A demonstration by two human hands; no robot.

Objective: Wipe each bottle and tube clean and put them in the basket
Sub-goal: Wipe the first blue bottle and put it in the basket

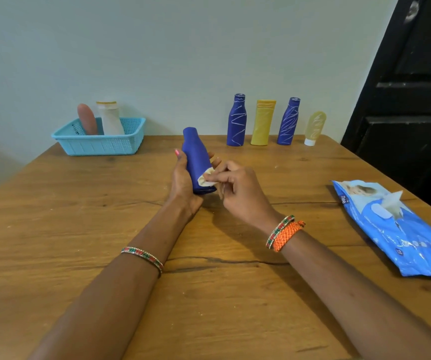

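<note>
My left hand [182, 178] grips a plain blue bottle [196, 157], tilted above the middle of the wooden table [79, 229]. My right hand [237, 189] pinches a small white wipe [205, 179] against the bottle's lower end. Along the far edge stand two blue bottles with white scribbles [236, 120] [288, 122], a yellow bottle [263, 122] between them and a pale yellow tube [314, 128] on its white cap. The light-blue basket [100, 145] at the far left holds a pink-brown tube [87, 119] and a white bottle [110, 118].
A blue pack of wet wipes [396, 229] lies at the right edge of the table, a wipe sticking out of its opening. A pale wall runs behind the table. A dark door [416, 100] stands at the right.
</note>
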